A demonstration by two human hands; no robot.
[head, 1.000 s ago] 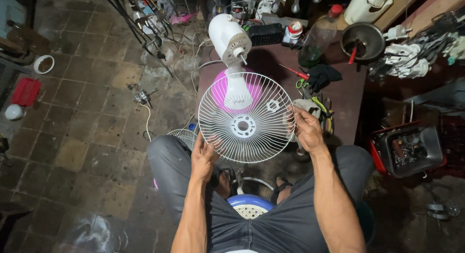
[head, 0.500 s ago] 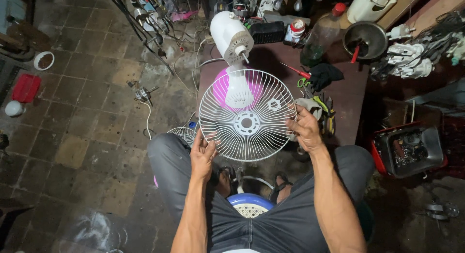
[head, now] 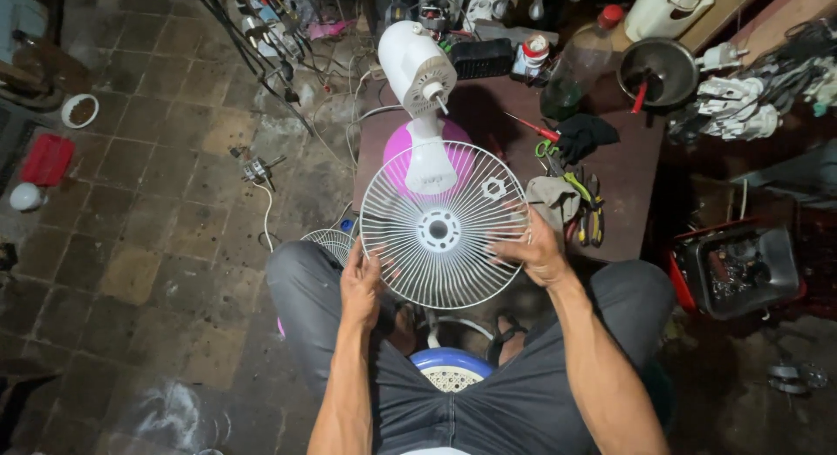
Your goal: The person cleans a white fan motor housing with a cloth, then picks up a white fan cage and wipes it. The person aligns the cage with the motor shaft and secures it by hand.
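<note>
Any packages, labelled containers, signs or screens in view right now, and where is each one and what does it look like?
Small can: far edge of the brown table, squat cylinder, white with a red label band.
Plastic bottle: right of the can, clear, dark liquid low inside, red cap.
White jug: top right, leaning, cream-white; no label legible.
No signs or screens visible.

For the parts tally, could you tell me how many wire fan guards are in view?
2: one white wire guard held by both hands above the lap; another guard on the floor beside the left knee, partly hidden.

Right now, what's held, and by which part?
A white wire fan guard, gripped at its outer rim: left hand on the lower-left edge, right hand on the right edge.
</note>
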